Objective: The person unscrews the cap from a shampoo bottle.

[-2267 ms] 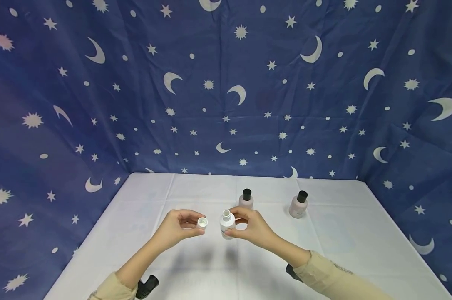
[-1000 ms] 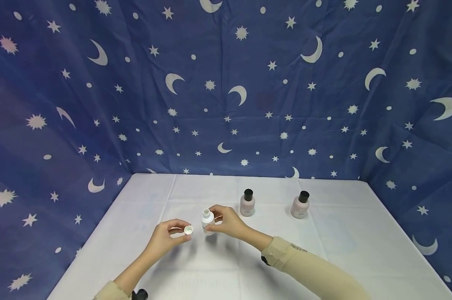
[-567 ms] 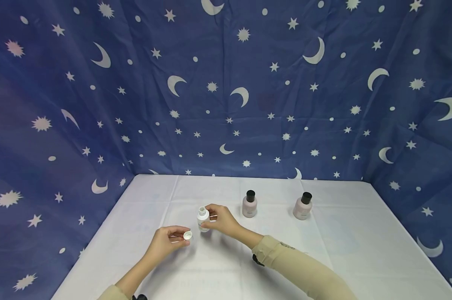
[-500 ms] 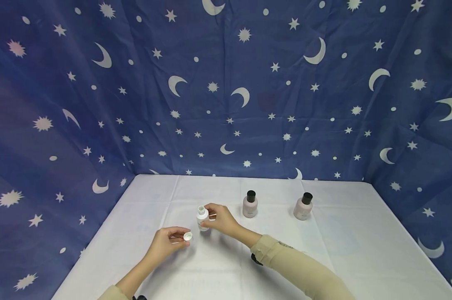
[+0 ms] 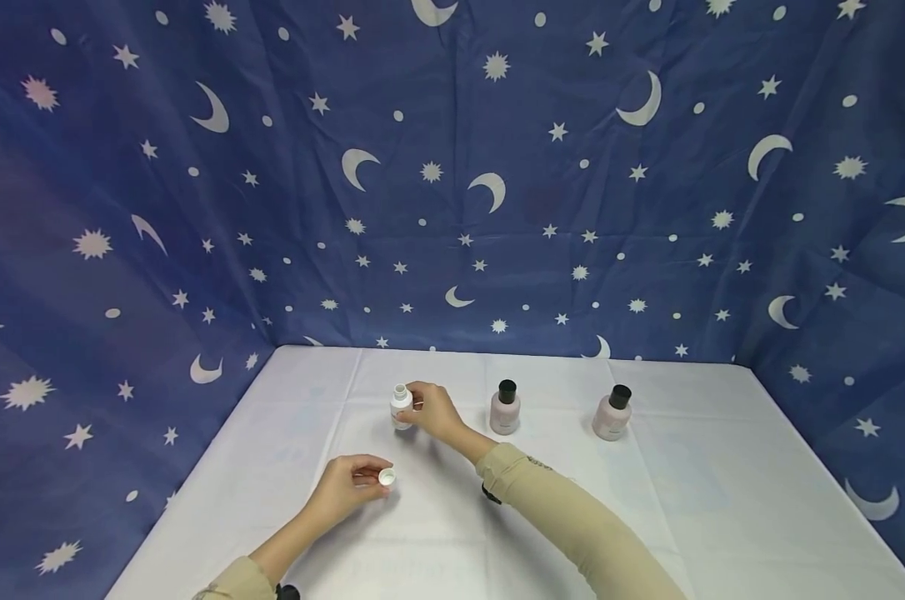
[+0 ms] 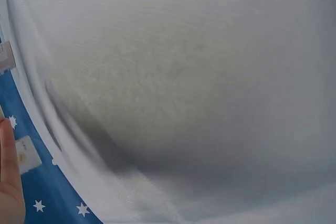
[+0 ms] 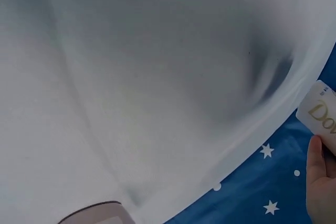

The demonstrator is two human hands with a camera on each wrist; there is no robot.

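My left hand (image 5: 345, 490) pinches a small white screw cap (image 5: 387, 477), hollow side showing, over the white table near the front. Farther back, my right hand (image 5: 439, 414) grips an uncapped white bottle (image 5: 398, 406) by its side, neck up. Whether the bottle's base touches the table I cannot tell. In the right wrist view, gold "Do" lettering shows on the white bottle (image 7: 318, 109), with part of the right hand (image 7: 321, 184) against it. At the left wrist view's edge, the left hand (image 6: 9, 182) is partly visible, the white bottle (image 6: 28, 154) beyond it.
Two pinkish bottles with black caps stand to the right of my right hand, a nearer bottle (image 5: 504, 412) and a farther bottle (image 5: 612, 415). A white cloth covers the table (image 5: 572, 500). A blue curtain (image 5: 437, 167) with moons and stars encloses the back and sides.
My right hand has carried the white bottle leftward and then away toward the back, apart from the cap. My left hand has moved slightly left and lower, still holding the cap.
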